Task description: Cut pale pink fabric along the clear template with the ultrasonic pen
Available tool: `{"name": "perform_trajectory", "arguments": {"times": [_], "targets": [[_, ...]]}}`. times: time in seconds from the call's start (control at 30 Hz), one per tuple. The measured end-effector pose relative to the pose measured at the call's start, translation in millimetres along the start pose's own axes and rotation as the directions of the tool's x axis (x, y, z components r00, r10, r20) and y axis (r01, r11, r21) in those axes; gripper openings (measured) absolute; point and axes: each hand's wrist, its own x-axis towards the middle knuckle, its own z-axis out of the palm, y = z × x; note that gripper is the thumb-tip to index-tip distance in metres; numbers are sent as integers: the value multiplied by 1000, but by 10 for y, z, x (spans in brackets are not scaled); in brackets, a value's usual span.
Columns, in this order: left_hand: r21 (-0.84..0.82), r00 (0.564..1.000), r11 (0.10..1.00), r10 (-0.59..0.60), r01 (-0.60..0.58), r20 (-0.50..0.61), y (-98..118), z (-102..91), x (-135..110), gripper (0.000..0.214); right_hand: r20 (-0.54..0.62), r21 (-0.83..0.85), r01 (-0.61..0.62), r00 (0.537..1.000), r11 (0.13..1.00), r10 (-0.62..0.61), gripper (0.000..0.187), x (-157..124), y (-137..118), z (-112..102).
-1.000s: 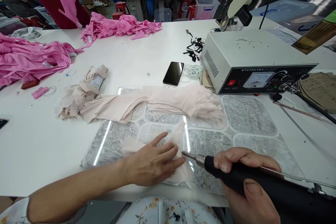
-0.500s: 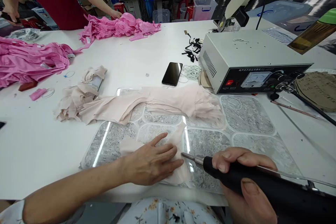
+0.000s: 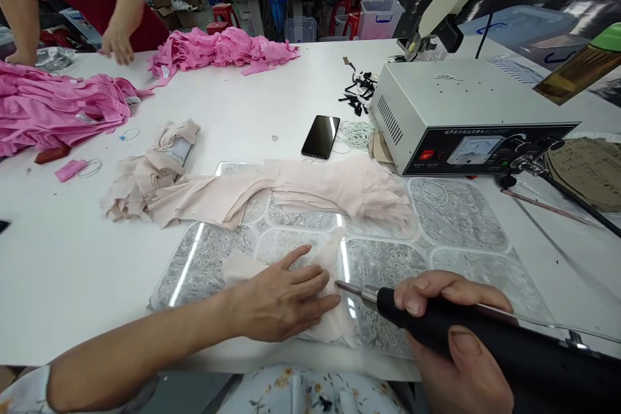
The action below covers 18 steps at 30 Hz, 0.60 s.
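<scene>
My left hand (image 3: 281, 297) lies flat, fingers stretched out, pressing a small pale pink fabric piece (image 3: 334, 320) onto a patterned glass plate (image 3: 456, 213). My right hand (image 3: 456, 343) is wrapped round a black hand-held cutting tool (image 3: 485, 349). Its metal tip (image 3: 347, 287) touches the fabric right beside my left fingertips. A stack of the same pale pink fabric (image 3: 291, 191) lies across the far side of the plate.
A white control box with a dial (image 3: 460, 116) stands at the right. A black phone (image 3: 320, 136), white elastic loops (image 3: 356, 134) and black scraps (image 3: 359, 87) lie behind. Bright pink garments (image 3: 53, 110) are piled far left, where another person's hands (image 3: 116, 42) work.
My hands and the tool have hardly moved. The person at the far left has let go of the pink garment pile and drawn their hand back to the left.
</scene>
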Motion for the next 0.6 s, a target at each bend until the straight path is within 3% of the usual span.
{"name": "perform_trajectory", "arguments": {"times": [0.6], "targets": [[0, 1000, 1000, -13, 13, -3, 12, 21, -16, 28, -31, -10, -6, 1000, 1000, 6, 11, -12, 53, -4]]}}
